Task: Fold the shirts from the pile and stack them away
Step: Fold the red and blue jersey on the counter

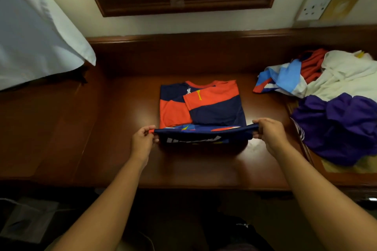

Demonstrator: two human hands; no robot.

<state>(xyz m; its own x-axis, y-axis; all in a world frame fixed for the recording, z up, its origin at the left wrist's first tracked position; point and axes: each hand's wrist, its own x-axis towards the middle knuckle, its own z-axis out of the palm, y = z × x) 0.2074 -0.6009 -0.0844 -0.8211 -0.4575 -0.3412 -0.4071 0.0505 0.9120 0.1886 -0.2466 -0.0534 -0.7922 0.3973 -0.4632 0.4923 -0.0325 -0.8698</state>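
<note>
Navy-orange shirt (201, 106) lies mid-desk, sleeves folded in, its near hem lifted off the wooden desk (114, 128). Both forearms reach forward, roughly parallel. Left hand (142, 141) pinches the hem's left corner, fingers curled; right hand (268, 133) pinches the right corner likewise, hem stretched taut between them. Unfolded pile (334, 108) sits at desk's right end, well apart from shirt.

Smooth cloth shirt (202, 106); glossy wooden desk (114, 128)
</note>
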